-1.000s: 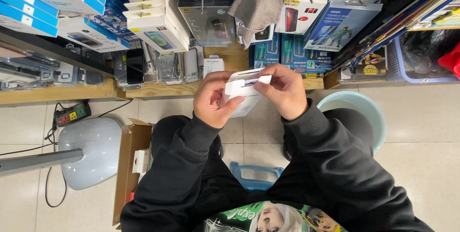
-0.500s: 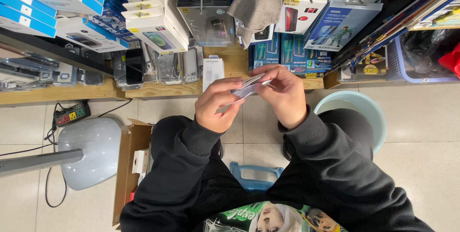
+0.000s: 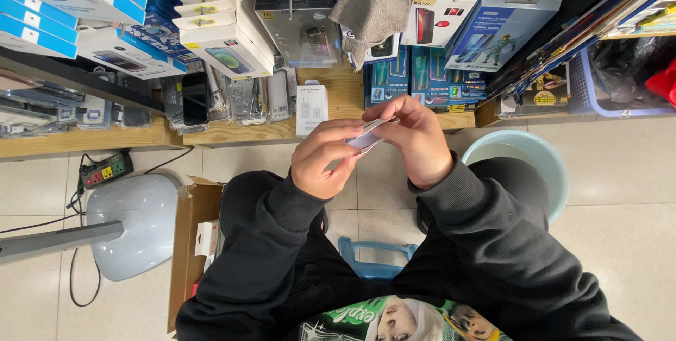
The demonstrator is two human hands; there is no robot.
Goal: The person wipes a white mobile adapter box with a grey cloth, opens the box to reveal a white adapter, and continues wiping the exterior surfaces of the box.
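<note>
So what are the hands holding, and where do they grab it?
A small flat white box, seen edge-on. The left hand pinches its near end and the right hand its far end, both with fingertips.

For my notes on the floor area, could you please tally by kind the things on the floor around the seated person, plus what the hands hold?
Small white box between left hand and right hand: 1
Cardboard box: 1
Power strip: 1
Basin: 1
Stool: 1
Fan base: 1
Total: 6
</note>
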